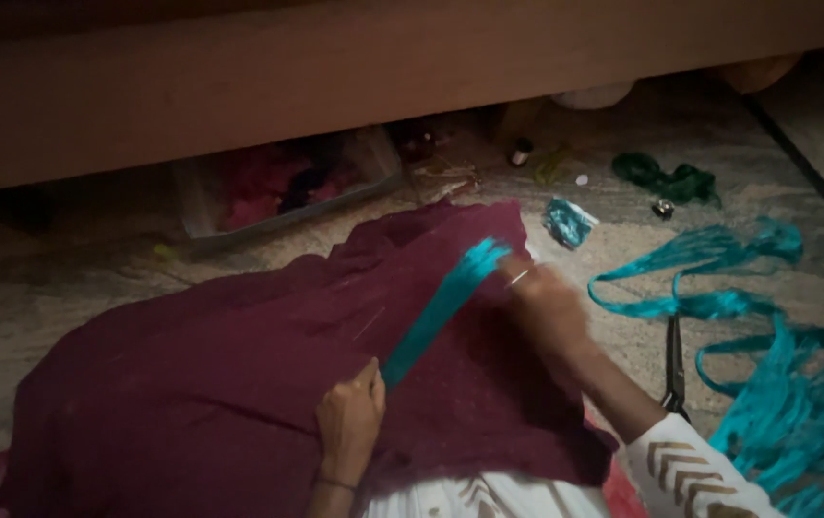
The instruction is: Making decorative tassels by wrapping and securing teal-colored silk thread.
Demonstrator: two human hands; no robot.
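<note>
1. Maroon cloth (220, 384) lies spread flat on the floor (47, 307), which gives a wide surface to work on; I use it as the landmark for all places.
2. On top of the maroon cloth, near its far right edge, a teal strip (441, 307) runs slanting, pulled straight between the two hands.
3. The left hand (349, 417) rests on the cloth at the near end of the strip, fingers curled and pressing down, it seems to keep this end from sliding.
4. The right hand (546, 302) is at the far end of the strip. It is blurred; it seems to pinch the strip, but I cannot tell for sure.
5. Right of the cloth, more teal ribbon (776, 384) lies in loose loops, with dark scissors (674, 369) beside it, close to the right arm.
6. Beyond the cloth, a clear box (282, 187) with pink pieces sits under a wooden edge (335, 77).
</note>
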